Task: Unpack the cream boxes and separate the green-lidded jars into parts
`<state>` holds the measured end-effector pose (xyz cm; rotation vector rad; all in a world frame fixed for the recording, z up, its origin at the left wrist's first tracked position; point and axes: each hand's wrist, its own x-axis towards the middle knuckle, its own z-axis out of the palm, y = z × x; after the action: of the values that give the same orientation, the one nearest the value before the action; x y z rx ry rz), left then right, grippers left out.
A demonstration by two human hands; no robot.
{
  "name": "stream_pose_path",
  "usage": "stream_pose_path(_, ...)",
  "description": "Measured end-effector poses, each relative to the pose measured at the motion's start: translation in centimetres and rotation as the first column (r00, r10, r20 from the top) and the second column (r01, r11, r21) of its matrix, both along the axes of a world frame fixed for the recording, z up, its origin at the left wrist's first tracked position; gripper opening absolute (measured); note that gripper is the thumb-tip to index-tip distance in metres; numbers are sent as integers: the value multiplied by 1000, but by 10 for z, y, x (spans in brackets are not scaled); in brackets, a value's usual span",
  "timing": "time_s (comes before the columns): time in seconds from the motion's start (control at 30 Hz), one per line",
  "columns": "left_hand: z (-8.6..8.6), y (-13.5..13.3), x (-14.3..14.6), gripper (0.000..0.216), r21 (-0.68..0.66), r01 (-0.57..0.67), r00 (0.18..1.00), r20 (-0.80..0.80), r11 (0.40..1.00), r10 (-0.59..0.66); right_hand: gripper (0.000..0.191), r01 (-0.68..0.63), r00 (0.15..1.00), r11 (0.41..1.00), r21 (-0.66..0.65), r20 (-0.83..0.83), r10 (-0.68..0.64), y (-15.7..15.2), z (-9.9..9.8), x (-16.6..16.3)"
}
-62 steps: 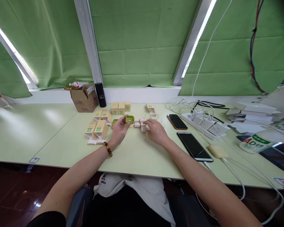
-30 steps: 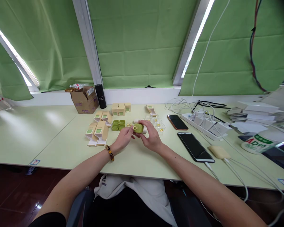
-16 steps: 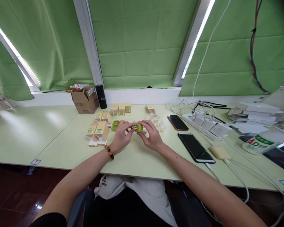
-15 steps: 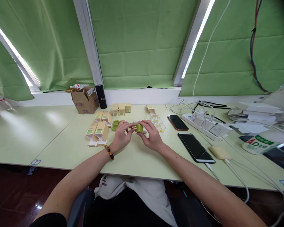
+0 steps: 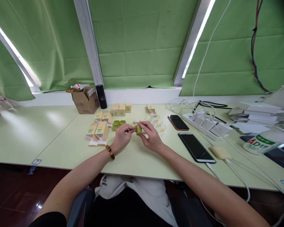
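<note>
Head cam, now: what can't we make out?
Head view throughout:
What, if anything, the bare left hand pinches: hidden by its own fingers.
Edges of the small, rounded olive-green plastic case: partly covered by the bare right hand.
Short pale-pink cylinders behind: partly blocked by that hand and the case.
Print on the small cream cardboard boxes: too small.
Dark, flat device, right: partly covered by the white plastic bottle, cut off by the frame edge.

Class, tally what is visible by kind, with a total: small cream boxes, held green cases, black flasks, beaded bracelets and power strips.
Cream boxes: 8
Held green case: 1
Black flask: 1
Beaded bracelet: 1
Power strip: 1
Total: 12
</note>
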<state>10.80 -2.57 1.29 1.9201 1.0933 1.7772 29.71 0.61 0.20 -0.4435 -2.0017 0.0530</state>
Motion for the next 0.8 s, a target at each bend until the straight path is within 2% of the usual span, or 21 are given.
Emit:
stream_pose_path(0.23,-4,3,0,12,37,35,999,5,999,-35,57,-28,1000,999,29,16,27,0,0,1)
stream_pose_path(0.33,-4,2,1,7,-29,21,1000,2,999,-21,55,-29,1000,999,18,-10,29,0,2,0)
stream_pose_path(0.37,-3,1,1,9,-58,23,1000,2,998,-23,54,-30,999,1000,-1,-25,30,0,3,0)
stream_pose_path(0.47,2,-2,-1,39,-101,64,998,-13,993,-66,55,-38,997,997,-60,-63,35,1,5,1)
stream_pose_path(0.53,4,-2,-3,52,-106,95,994,-38,990,-99,57,-46,998,998,-52,-50,44,1,5,3)
stream_pose_path(0.67,2,5,-5,56,-201,233,970,-19,951,-242,62,-63,996,997,35,65,61,3,5,7)
stream_pose_path(0.8,0,11,-4,58,-271,357,934,82,894,-348,65,-68,996,995,74,67,63,4,7,9)
